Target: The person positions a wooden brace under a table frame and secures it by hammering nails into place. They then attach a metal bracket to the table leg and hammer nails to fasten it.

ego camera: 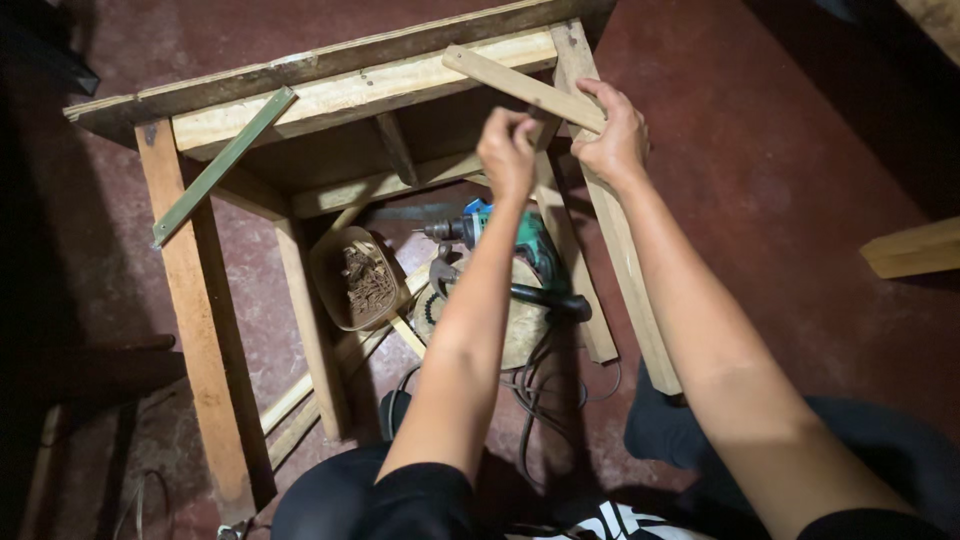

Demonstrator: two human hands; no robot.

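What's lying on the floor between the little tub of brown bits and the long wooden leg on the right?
In the head view, a green power drill lies there on its tangled black cord, between the tub and the wooden leg.

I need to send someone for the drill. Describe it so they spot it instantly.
Look inside the overturned bare-wood table frame on the red floor. Under the person's left forearm lies the green-and-teal corded power drill, beside an oval wooden bowl of brown scraps. It alone is coloured plastic.
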